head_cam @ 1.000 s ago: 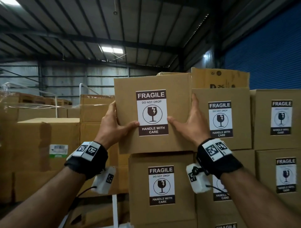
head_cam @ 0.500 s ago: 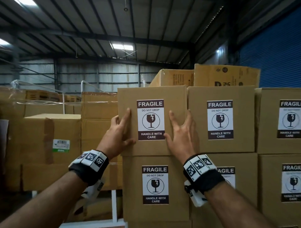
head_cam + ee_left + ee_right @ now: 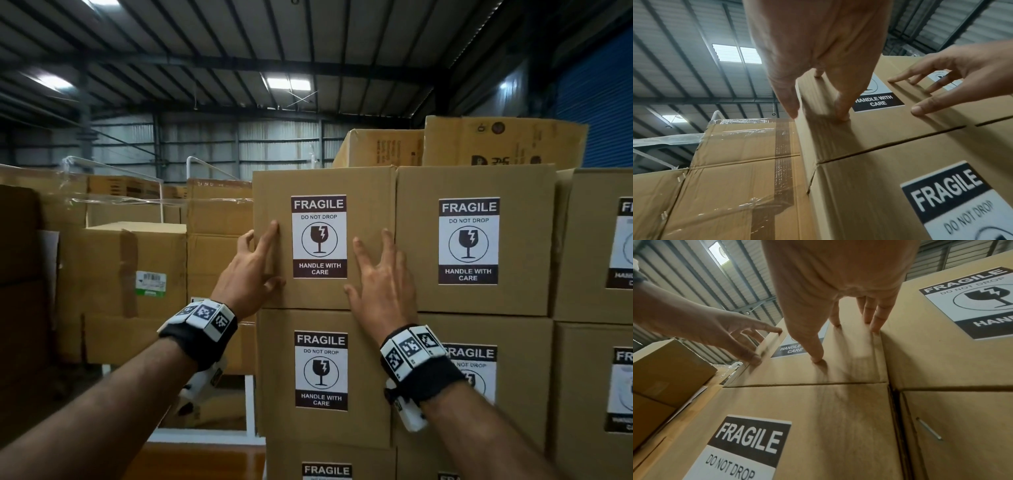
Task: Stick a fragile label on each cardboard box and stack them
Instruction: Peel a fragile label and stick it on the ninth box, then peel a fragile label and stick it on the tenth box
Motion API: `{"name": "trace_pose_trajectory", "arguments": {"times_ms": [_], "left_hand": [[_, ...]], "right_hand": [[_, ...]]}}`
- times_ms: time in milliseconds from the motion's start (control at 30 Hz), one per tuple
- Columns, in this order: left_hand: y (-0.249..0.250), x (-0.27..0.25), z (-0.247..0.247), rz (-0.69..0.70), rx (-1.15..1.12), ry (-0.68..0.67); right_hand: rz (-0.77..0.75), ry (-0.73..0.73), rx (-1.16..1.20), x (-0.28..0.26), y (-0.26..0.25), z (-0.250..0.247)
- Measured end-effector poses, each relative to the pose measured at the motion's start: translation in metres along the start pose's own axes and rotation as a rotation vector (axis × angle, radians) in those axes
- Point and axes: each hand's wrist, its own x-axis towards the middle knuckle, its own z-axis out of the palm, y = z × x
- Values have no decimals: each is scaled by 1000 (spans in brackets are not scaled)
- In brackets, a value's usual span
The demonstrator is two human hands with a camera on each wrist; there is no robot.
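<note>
A cardboard box (image 3: 370, 192) with a white and brown fragile label (image 3: 319, 236) sits on top of the left stack, level with its neighbour (image 3: 421, 246). My left hand (image 3: 255, 270) lies against its left front edge, fingers straight and spread. My right hand (image 3: 380, 277) presses flat on its front face, to the right of the label. The left wrist view shows my left hand (image 3: 818, 76) with fingertips on the box (image 3: 890, 129). In the right wrist view my right hand (image 3: 838, 305) rests spread on the box (image 3: 849, 363). Neither hand holds anything.
Labelled boxes (image 3: 359, 377) fill the stack below and to the right. Two unlabelled boxes (image 3: 503, 144) stand on top at the back. Taped, plastic-wrapped cartons (image 3: 130, 267) stand to the left. A blue shutter (image 3: 603, 102) is at the far right.
A second ago both hands gripped the box by its sides, held tilted above the stack. It now sits square on the stack, and the hands have moved to its front with fingers straightened.
</note>
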Motion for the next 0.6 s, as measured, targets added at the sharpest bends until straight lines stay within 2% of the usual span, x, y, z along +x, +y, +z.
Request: {"name": "trace_pose_trajectory", "arguments": {"times_ms": [200,300,400,600], "left_hand": [[0,-53,-5,49,137,59],[-9,-98,-8,40,178,32],[-27,-153,-12,-5,219,-24],[-97,-281,-33,-250,279,-120]], "right_hand": [[-114,245,229,-33,-1,-1],[-182,291,407,-67,-15,8],[-242,228,595,-105,-43,26],[-323,-96,827,-176,-116,76]]}}
